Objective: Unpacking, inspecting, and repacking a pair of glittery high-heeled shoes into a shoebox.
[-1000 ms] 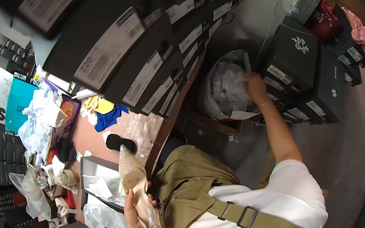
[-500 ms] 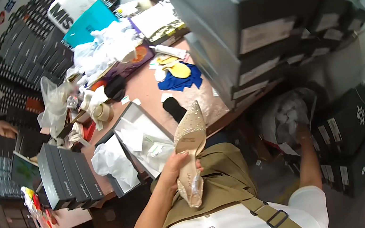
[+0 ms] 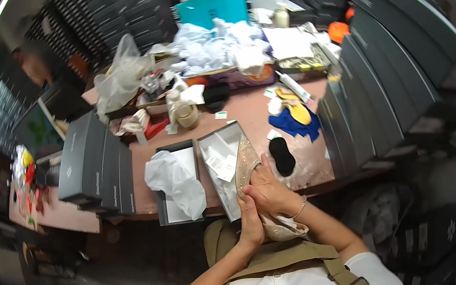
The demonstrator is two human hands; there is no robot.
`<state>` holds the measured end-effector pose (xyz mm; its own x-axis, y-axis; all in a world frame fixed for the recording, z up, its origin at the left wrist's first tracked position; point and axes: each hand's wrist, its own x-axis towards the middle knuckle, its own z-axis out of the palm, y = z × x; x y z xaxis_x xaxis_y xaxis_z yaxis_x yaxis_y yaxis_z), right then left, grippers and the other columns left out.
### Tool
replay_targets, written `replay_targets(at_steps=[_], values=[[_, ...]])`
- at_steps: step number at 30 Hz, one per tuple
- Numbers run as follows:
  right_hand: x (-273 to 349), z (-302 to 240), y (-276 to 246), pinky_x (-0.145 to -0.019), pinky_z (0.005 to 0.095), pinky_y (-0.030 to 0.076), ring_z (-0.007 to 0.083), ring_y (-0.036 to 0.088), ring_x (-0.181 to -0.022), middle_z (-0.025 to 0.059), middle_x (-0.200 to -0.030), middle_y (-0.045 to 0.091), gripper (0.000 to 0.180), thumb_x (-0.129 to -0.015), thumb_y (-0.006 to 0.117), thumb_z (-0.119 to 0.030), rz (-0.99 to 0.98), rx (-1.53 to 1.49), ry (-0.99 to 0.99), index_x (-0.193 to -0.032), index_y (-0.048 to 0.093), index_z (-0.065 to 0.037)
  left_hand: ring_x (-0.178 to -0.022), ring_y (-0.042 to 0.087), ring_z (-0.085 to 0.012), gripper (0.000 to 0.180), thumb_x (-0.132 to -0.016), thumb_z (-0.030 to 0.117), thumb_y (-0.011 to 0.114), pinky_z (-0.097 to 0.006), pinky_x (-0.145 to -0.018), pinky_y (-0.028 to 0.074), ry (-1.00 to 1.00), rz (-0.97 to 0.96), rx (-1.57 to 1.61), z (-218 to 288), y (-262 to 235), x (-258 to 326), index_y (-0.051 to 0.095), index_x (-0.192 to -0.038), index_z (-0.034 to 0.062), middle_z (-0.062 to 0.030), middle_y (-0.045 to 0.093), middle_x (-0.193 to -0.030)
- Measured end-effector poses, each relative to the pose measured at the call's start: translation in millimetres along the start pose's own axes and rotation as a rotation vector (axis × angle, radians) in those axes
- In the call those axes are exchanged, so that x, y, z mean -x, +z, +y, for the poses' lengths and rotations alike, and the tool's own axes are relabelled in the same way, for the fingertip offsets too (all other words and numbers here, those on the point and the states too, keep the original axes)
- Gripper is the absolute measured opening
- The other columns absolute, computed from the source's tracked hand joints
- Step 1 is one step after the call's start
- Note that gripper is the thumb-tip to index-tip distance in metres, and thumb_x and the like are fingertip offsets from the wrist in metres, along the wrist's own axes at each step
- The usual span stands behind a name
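Holding a beige pointed shoe (image 3: 249, 166) between both hands at the desk's near edge: left hand (image 3: 249, 222) wrapped around the shoe's lower side, right hand (image 3: 269, 191) clasped over its middle, fingers closed on it. Toe pointing away over the open shoebox (image 3: 226, 166) just beyond the hands; heel end down near the apron. Looks finely glittered or textured on the upper, slim and tapered, with a pale smooth lining showing at the heel.

Judging by the layout, about midway: shoe out of the box and in hand, not yet laid inside. Box tray grey, rigid card, lined with crumpled white paper. To the left of the hands, the box lid (image 3: 177, 180) with a loose wad of white tissue (image 3: 174, 181), soft and creased. Just right of the fingertips, a black oval insole (image 3: 282, 155), matte. Further right, blue and yellow insoles (image 3: 295, 117), flat and foam-like. Stacked dark boxes (image 3: 94, 166) beyond the left hand.
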<state>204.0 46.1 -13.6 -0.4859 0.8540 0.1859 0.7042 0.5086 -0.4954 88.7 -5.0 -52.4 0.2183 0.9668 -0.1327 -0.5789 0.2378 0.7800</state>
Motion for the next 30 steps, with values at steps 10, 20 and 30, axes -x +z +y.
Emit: replay_targets(at_steps=[10,20,30], values=[[-66,-22,60,-0.099,0.0587,0.027,0.044,0.043,-0.107,0.0302,-0.11,0.048,0.06,-0.096,0.035,-0.045,-0.133,-0.086,0.046,-0.115,0.048,0.011,-0.137,0.02,-0.0258,0.071,-0.1,0.046,0.033,-0.034,-0.112,0.018,0.227,0.133,-0.406,52,-29,-2,0.006,-0.146,-0.0011,-0.0173,0.018,-0.148],[-5,-40,28,-0.106,0.0417,0.031,0.0395,0.039,-0.125,0.0274,-0.13,0.043,0.044,-0.095,0.046,-0.024,-0.008,-0.519,0.079,-0.124,0.046,0.01,-0.117,0.046,-0.0203,0.064,-0.097,0.05,0.038,-0.033,-0.099,0.038,0.079,0.097,-0.102,38,-60,2,0.027,-0.136,0.0008,-0.0145,0.043,-0.129],[-12,-21,2,-0.083,0.026,0.048,0.0127,0.055,-0.096,0.0069,-0.12,0.054,0.057,-0.089,0.061,-0.004,0.001,-1.221,0.263,-0.14,0.037,-0.002,-0.066,0.068,-0.0263,0.049,-0.094,0.032,0.05,-0.036,-0.061,0.059,-0.737,-0.221,0.173,111,-137,13,0.044,-0.122,-0.0085,-0.0248,0.064,-0.088]])
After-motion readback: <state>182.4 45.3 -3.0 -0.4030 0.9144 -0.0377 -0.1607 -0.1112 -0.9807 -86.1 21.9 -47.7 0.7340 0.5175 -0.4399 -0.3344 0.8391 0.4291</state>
